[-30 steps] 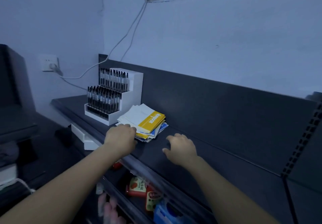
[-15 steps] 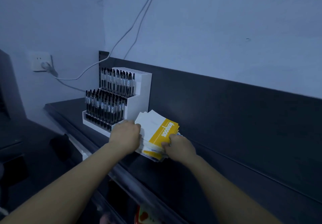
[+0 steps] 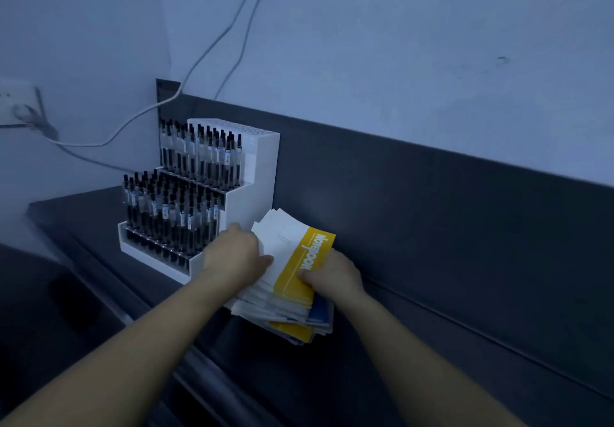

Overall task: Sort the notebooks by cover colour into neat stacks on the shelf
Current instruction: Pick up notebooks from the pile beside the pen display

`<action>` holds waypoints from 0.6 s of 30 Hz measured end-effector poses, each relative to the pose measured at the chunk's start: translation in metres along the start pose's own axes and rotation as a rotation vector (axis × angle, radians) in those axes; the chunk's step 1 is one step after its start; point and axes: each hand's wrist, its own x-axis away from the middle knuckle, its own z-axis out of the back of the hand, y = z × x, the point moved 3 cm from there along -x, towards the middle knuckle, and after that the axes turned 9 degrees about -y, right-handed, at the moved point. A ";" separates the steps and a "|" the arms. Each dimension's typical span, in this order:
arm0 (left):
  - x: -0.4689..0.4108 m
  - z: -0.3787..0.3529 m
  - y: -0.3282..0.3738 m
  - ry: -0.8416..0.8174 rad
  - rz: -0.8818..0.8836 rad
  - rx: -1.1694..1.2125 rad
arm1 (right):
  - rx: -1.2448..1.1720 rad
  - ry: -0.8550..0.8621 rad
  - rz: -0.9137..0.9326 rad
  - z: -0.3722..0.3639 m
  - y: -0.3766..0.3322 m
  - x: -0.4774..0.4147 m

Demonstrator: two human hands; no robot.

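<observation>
A loose pile of notebooks (image 3: pixel 292 310) lies on the dark shelf (image 3: pixel 415 377), beside a white pen stand. The top one (image 3: pixel 292 254) is white with a yellow band printed "Notebook". Below it, white, yellow and blue edges fan out unevenly. My left hand (image 3: pixel 236 255) grips the pile's left side, thumb on the top cover. My right hand (image 3: pixel 334 275) holds the pile's right side, fingers curled over the yellow band. The pile's lower covers are mostly hidden.
A white stepped stand (image 3: pixel 239 207) full of black pens sits just left of the pile, against the dark back panel (image 3: pixel 432 207). White cables (image 3: pixel 212 48) run down the wall to a socket (image 3: pixel 16 104) at left. Shelf surface stretches right of the pile.
Both hands went from the shelf front to the pile and took hold of its two sides. The view has closed in on the shelf and dropped lower.
</observation>
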 end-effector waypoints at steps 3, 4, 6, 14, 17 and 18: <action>-0.007 0.001 -0.006 -0.035 0.004 0.069 | -0.020 -0.015 -0.014 0.001 0.000 -0.003; -0.010 0.002 -0.008 -0.049 0.003 0.094 | -0.033 -0.017 -0.013 0.001 -0.001 -0.003; -0.013 0.004 -0.014 -0.087 0.009 0.152 | -0.036 -0.011 -0.004 0.001 -0.002 -0.005; -0.016 0.008 -0.034 -0.116 0.009 0.332 | -0.004 -0.016 -0.018 -0.008 -0.012 -0.002; -0.009 0.013 -0.031 0.011 0.013 0.228 | 0.012 0.007 -0.042 -0.011 -0.013 -0.001; -0.007 0.014 -0.030 0.057 0.005 0.213 | 0.018 0.018 -0.040 -0.011 -0.013 0.000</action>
